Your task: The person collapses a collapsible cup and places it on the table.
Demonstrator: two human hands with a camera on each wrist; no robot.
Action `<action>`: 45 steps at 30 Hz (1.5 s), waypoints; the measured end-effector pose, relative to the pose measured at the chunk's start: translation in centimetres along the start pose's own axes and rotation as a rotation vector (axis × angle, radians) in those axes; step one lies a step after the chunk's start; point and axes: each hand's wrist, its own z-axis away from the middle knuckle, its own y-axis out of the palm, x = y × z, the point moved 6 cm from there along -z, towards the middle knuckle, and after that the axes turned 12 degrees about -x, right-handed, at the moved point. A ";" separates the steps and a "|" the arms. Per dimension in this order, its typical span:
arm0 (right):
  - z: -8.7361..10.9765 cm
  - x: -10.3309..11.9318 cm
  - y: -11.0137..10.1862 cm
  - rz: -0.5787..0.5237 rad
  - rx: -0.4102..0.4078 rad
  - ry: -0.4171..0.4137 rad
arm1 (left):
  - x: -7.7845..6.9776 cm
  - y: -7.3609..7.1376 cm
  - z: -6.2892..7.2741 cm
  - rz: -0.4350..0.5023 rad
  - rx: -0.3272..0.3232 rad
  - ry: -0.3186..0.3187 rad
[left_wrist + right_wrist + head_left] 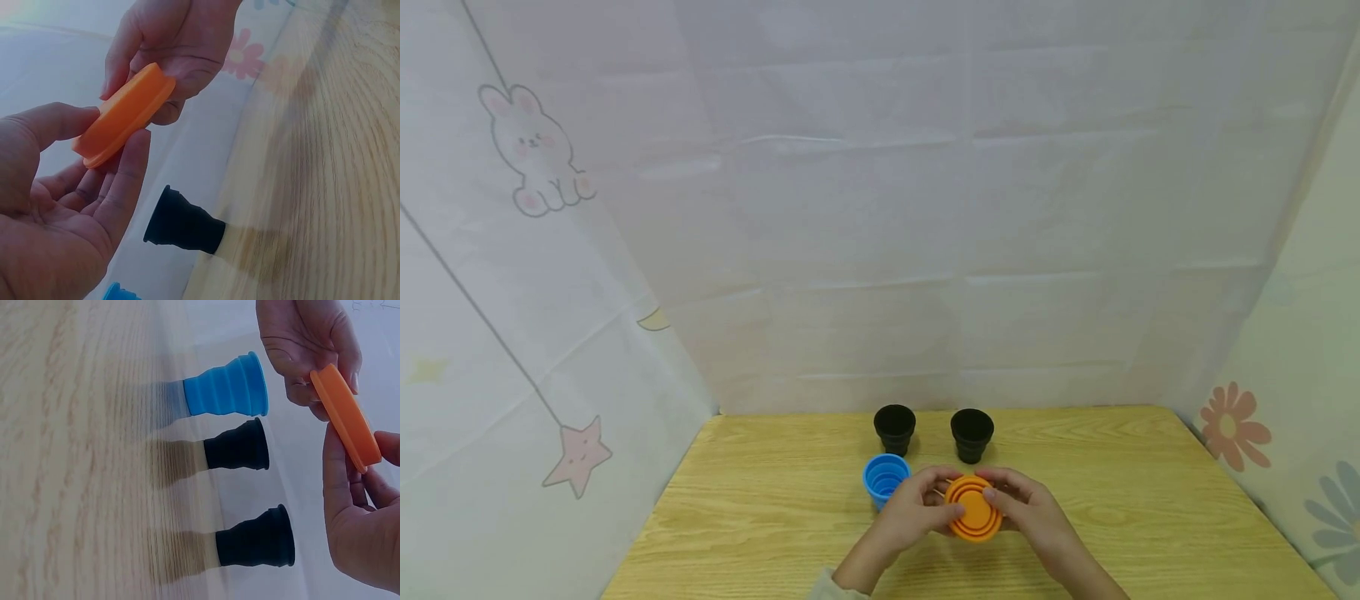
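Both hands hold an orange collapsible cup [976, 510], folded flat into a disc, above the table near its front. My left hand [912, 508] pinches its left edge, thumb on the ringed face and fingers behind. On the opposite edge my right hand [1032, 515] pinches it the same way. In the left wrist view the flattened cup [125, 115] shows its thin side between both hands. Just left of my left hand stands a blue collapsible cup [886, 477], extended and upright, partly hidden by that hand in the head view.
Behind the hands, two extended black collapsible cups stand upright, a left one [895, 429] and a right one [972, 435]. The wooden table [760, 500] meets a pale hanging cloth [865, 250] at its back edge, with printed cloth on both sides.
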 end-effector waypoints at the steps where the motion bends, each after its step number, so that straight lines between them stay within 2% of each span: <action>1: 0.0 0.0 0.0 0.000 -0.002 0.003 | 0.0 0.0 0.0 0.001 -0.003 -0.001; 12: -0.3 -0.5 -0.2 0.019 0.009 0.050 | 0.6 0.2 -0.2 0.020 -0.023 -0.050; 32: 0.0 -0.6 -0.6 -0.008 0.048 0.094 | 1.0 0.6 -0.2 0.015 -0.032 -0.072; 39: 0.0 -0.8 -1.1 -0.001 0.041 0.090 | 0.9 0.5 -0.1 0.024 -0.020 -0.054; 45: -0.1 -1.2 -1.6 0.007 0.031 0.099 | 0.3 0.2 -0.1 -0.028 -0.077 0.037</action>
